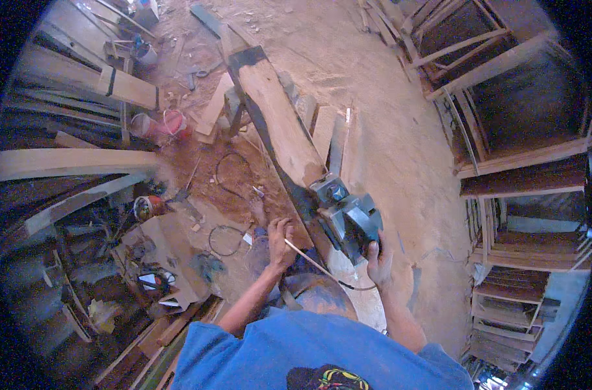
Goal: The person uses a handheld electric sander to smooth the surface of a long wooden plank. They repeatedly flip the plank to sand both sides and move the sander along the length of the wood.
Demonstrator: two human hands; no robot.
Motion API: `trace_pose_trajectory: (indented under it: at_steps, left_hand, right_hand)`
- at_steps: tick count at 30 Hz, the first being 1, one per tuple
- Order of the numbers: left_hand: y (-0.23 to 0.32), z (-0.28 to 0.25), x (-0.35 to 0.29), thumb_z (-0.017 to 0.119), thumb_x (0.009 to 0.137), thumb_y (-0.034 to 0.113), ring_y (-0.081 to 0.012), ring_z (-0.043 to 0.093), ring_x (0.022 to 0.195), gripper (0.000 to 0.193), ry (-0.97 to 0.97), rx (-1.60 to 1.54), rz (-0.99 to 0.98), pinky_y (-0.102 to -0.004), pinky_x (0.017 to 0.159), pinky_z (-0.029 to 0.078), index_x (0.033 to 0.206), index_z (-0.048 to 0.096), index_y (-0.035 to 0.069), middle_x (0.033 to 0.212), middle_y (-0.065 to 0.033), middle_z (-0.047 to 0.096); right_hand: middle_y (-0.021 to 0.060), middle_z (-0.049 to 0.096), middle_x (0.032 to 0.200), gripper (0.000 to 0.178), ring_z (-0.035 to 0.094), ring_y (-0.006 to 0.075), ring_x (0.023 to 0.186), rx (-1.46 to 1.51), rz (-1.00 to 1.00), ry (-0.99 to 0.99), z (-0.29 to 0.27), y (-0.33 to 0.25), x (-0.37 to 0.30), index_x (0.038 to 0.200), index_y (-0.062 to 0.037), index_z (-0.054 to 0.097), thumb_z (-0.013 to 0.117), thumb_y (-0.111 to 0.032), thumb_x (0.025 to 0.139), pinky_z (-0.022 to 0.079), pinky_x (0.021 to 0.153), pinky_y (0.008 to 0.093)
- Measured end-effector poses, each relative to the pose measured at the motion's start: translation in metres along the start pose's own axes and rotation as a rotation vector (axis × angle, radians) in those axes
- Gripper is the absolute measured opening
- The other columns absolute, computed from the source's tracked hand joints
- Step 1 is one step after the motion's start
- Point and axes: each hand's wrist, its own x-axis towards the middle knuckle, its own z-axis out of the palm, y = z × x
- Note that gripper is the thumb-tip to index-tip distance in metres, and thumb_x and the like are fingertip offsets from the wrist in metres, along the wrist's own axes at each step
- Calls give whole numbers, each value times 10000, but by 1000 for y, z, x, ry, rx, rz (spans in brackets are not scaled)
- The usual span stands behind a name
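Head view: a handheld electric planer (pixel 338 224) sits right of centre in the frame, at the near end of a pale wooden plank (pixel 276 117) slanting up toward the upper centre; full sole contact cannot be told; right hand (pixel 377 263) grips the planer's rear, thumb visible, remaining fingers largely hidden; left hand (pixel 280 240) has fingers curled around the power cord (pixel 313 261); good practice, in this judgement, calls for keeping that cord clear of the blade, the sole flat, and pressure even along the grain.
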Motion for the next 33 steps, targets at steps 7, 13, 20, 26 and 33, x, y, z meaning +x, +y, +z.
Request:
trace_pose_trajectory:
  at_steps: [7, 13, 20, 26, 33]
  left_hand:
    - [-5, 9, 0, 437, 1024, 463, -371, 408, 1407, 738, -230, -408, -183, -402, 1164, 301, 1542, 266, -34, 1507, -251, 429]
    - [-9, 6, 4, 373, 1026, 545, -415, 439, 1382, 725, -444, -456, -382, -423, 1140, 334, 1531, 334, 27, 1476, -271, 465]
    - [-39, -21, 48, 417, 1044, 442, -409, 549, 1246, 572, -215, -255, -358, -454, 1062, 415, 1414, 488, 11, 1323, -243, 584]
    - [-87, -15, 79, 383, 1039, 444, -464, 570, 1152, 486, -422, 134, -399, -550, 962, 473, 1299, 572, 79, 1251, -251, 593]
    - [-84, -37, 76, 360, 1024, 515, -480, 606, 1108, 551, -635, 241, -498, -577, 934, 483, 1281, 591, 86, 1215, -272, 624]
  right_hand:
    - [247, 593, 1320, 548, 559, 310, 1240, -36, -121, 13, 23, -55, 67, 1420, 75, 451, 479, -335, 1058, 425, 1056, 397]
    - [306, 622, 1250, 490, 621, 436, 1148, -81, -293, 74, 74, -92, 180, 1400, -26, 520, 496, -354, 1037, 482, 989, 475]
    - [272, 612, 1284, 555, 585, 374, 1222, -157, -241, 18, 151, -185, 326, 1368, -11, 540, 466, -456, 1044, 441, 1019, 437]
    - [306, 632, 1210, 554, 594, 496, 1140, -57, -459, 77, 211, -263, 419, 1348, -49, 554, 445, -485, 1024, 486, 949, 510]
    - [306, 631, 1204, 612, 583, 484, 1160, -73, -436, 59, 189, -223, 383, 1335, -7, 556, 376, -516, 1046, 454, 983, 492]
